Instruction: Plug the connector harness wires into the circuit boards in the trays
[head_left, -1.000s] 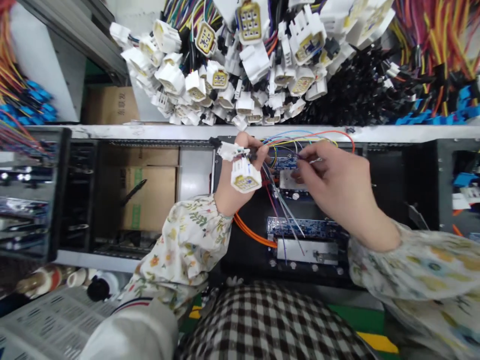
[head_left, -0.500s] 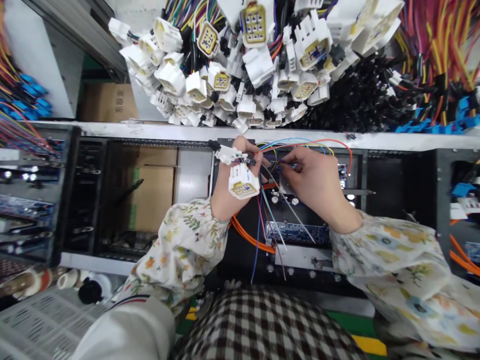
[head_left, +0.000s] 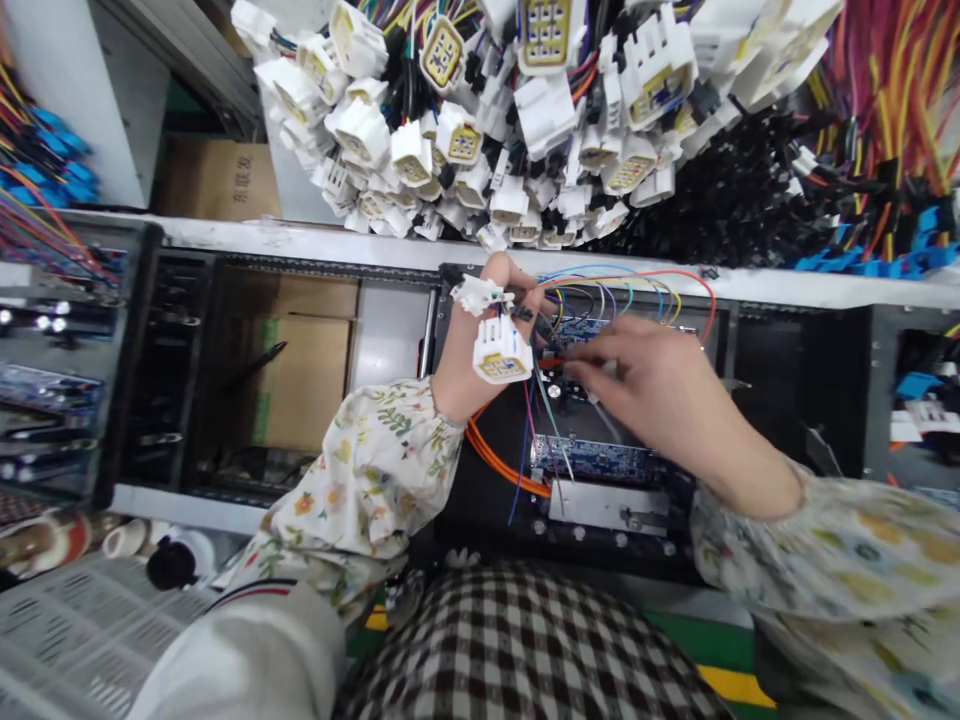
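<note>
Clasping wires (head_left: pixel 553 281): L fingers (head_left: pixel 499 269) tight, R fingers (head_left: pixel 600 346) nr-closed

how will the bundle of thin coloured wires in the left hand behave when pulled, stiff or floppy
The bundle of thin coloured wires is probably flexible but springy: several strands bow in smooth arcs beside the left hand. It may splay, since other strands hang apart near the lower blue circuit board. It looks light, given the thin strands.

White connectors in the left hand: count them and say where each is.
2 show in the left hand: a larger one and, just above it in the picture, a smaller one. More may be hidden.
</note>
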